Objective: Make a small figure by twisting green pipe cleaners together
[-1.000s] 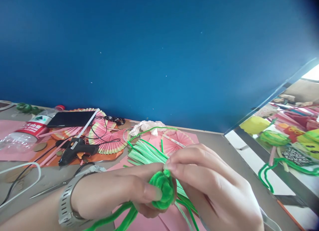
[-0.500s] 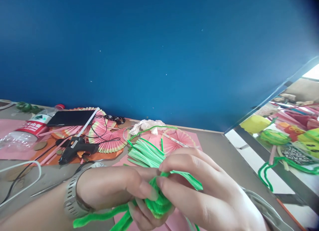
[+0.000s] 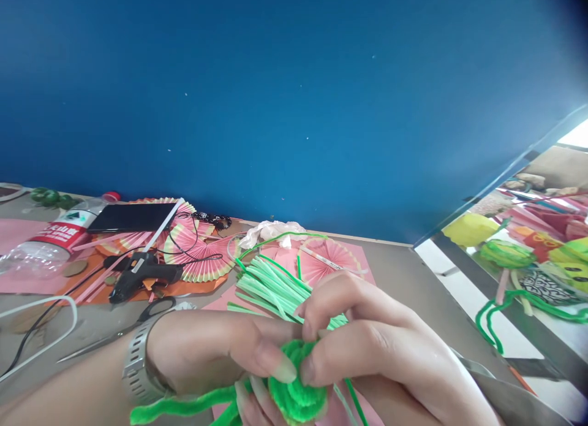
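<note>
A coil of fuzzy green pipe cleaner is held between both hands, low in the middle of the view. My left hand, with a grey watch band on the wrist, pinches it from the left, thumb on top. From the right, the thumb and index finger of my right hand press on its upper side. Loose green ends stick out to the left beneath my left hand. Just behind the hands lies a bundle of pale green pipe cleaners, partly covered by my right hand.
To the left are a black glue gun, scissors, a plastic bottle and a dark phone. Pleated pink paper fans and crumpled white tissue lie along the blue wall. Colourful craft pieces are at the right.
The green coil has turned and dropped slightly, showing more of its rounded face. My right fingers have shifted on it, and the scissors' handles now show more behind my left wrist.
</note>
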A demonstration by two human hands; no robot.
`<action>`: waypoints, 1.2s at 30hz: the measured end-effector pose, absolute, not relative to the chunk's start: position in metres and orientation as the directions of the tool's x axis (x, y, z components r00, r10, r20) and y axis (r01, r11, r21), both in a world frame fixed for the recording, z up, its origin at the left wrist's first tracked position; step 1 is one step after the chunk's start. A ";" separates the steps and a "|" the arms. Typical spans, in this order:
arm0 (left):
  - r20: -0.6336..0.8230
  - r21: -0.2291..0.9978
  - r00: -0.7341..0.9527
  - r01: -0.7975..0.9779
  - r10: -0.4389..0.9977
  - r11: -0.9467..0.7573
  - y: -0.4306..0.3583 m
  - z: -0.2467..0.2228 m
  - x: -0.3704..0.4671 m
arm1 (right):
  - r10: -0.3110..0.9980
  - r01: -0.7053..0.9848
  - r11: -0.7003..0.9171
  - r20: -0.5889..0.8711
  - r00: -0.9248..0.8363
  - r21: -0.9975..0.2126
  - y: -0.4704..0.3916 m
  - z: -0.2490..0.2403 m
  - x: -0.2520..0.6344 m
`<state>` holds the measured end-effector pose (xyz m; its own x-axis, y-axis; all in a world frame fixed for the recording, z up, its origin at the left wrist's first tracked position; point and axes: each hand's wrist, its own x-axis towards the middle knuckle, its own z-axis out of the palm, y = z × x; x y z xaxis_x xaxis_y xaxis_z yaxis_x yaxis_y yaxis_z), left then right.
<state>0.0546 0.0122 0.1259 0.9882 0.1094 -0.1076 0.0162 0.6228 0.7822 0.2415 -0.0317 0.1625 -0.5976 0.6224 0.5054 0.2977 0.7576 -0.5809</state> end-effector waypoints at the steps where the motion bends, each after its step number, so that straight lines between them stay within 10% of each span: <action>1: -0.115 0.805 0.989 0.035 0.098 0.592 0.012 0.126 0.054 | 0.633 0.297 0.747 0.500 -0.591 -0.596 -0.031 0.163 0.241; 13: -0.027 0.894 0.999 0.013 0.026 0.448 0.018 0.132 0.058 | 0.742 0.080 0.493 0.371 -0.559 -0.866 -0.029 0.148 0.236; 36: -0.127 0.953 0.985 0.089 0.117 0.288 0.016 0.128 0.057 | 0.744 0.418 0.641 0.389 -0.543 -0.644 -0.037 0.157 0.242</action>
